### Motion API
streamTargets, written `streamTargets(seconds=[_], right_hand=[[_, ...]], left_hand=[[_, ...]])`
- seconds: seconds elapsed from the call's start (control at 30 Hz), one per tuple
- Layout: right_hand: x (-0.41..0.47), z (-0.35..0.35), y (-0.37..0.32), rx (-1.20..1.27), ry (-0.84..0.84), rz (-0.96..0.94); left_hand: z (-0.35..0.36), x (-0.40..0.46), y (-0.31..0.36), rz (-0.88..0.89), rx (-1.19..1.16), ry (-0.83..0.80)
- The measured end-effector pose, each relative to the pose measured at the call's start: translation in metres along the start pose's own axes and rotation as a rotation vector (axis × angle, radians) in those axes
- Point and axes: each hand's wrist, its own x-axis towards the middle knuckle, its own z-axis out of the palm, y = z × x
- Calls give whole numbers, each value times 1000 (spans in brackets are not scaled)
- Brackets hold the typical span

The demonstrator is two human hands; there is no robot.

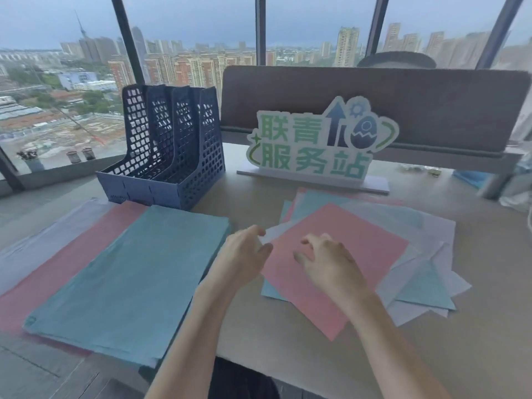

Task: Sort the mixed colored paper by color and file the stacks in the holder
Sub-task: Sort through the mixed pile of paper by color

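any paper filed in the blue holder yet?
No. The blue holder shows only bare mesh slots, and the sorted teal stack lies flat on the desk in front of it.
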Motion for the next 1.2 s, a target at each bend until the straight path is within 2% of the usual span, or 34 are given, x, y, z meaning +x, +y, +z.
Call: streamTargets(seconds=[0.1, 0.2, 0.47, 0.67, 0.83, 0.9, 1.03, 1.2], right_hand=[[-6, -18, 38, -172, -40, 102], [-12, -28, 71, -266, -92, 182], [-20, -42, 116, -234, -71, 238], [-21, -49, 131, -227, -67, 284], [-20, -53, 131, -397, -23, 383], [-18, -54, 129, -443, -4, 411], [-10, -55, 125, -459, 12, 433], [-6, -56, 123, -365, 58, 428]], left_hand=[[27, 11, 21, -15, 131, -131], [43, 16, 33, -59, 276, -190], [45, 29, 37, -39, 364, -274], [40, 30, 30, -138, 312, -207], [38, 30, 30, -200, 336, -169], [39, 31, 32, -152, 368, -185], [48, 34, 43, -14, 271, -332], [57, 27, 47, 14, 285, -334]])
